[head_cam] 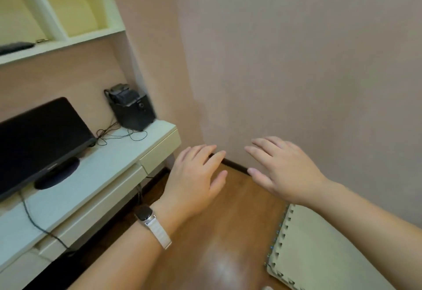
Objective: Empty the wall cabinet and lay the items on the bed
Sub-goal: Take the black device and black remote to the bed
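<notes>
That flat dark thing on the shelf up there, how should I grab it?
The flat dark thing lies low near the front edge of the wall cabinet shelf. Probably best to reach from the open front and pinch its near edge, thumb under, fingers on top. Both the left hand and right hand are empty.

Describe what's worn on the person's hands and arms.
Both forearms are bare, with no sleeves in view. The left hand has a watch at the wrist: dark rounded-square face, silver case, white strap. The right hand wears nothing: no rings, gloves or markings visible.
</notes>
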